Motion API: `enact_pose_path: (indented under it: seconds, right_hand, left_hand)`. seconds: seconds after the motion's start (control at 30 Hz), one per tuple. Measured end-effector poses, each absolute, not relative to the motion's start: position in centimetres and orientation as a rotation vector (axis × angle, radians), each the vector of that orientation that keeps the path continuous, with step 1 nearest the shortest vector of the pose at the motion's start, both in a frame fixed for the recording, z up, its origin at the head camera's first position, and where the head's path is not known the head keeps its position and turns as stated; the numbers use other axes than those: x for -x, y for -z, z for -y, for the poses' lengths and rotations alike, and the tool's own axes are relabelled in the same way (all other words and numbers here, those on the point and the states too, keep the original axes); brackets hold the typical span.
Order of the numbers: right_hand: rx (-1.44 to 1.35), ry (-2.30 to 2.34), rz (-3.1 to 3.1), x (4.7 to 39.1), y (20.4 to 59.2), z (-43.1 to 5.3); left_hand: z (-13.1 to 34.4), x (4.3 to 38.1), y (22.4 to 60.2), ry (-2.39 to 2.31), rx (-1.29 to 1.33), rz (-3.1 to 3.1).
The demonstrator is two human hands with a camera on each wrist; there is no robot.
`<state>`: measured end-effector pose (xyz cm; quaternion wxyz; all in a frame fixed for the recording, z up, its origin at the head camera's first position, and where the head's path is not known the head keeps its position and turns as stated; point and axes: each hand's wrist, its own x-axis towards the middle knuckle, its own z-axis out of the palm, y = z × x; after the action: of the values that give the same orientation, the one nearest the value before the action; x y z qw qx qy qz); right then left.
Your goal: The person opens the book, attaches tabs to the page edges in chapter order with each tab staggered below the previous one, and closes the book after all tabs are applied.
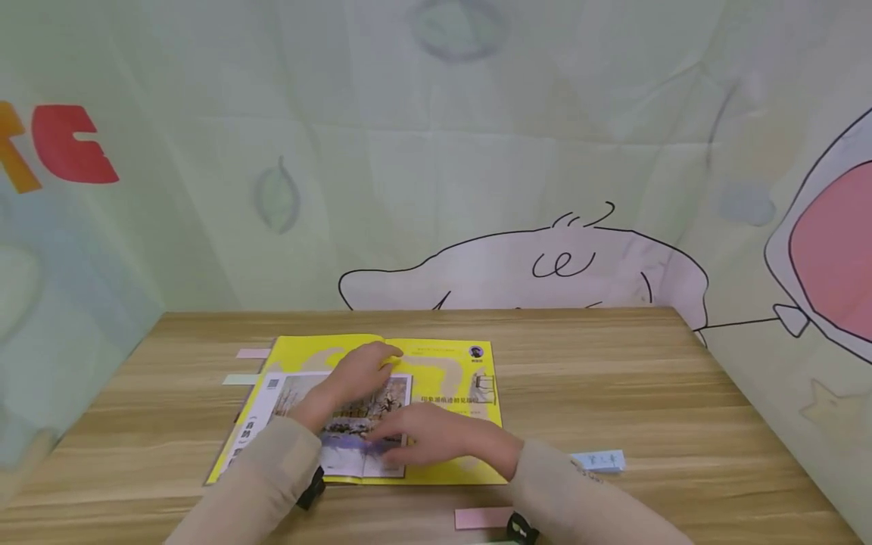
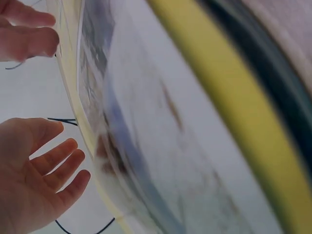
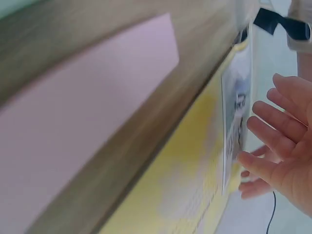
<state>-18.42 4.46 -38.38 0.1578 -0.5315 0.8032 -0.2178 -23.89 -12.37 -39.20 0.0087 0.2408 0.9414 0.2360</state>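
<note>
A yellow book [image 1: 443, 465] lies open on the wooden table in the head view. A white-bordered picture [image 1: 364, 454] covers much of its left and middle part; whether it is printed or a separate sheet, I cannot tell. My left hand [image 1: 361, 371] reaches over the upper part of the picture, fingers pointing right. Lower down, my right hand [image 1: 436, 433] is over the picture's right edge, its fingers spread and pointing left. Neither hand grips anything. In the right wrist view the right hand's loosely bent fingers [image 3: 273, 131] appear beside the page.
A pink paper strip [image 1: 253, 353] and a pale green strip [image 1: 241, 379] stick out left of the book. To the right lies a blue strip [image 1: 599, 460] with handwriting. Another pink strip [image 1: 482, 518] sits near the front. A cartoon-printed cloth [image 1: 436, 174] hangs behind the table [image 1: 593, 378].
</note>
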Motion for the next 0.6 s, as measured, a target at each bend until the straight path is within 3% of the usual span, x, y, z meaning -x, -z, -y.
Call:
enact_pose_path:
  seconds: [0.6]
  right_hand:
    - [1.249,0.735,-2.453,17.6,38.4,-13.7]
  left_hand:
    - [7.3,20.4,39.4,-0.818,-0.844,-2.778]
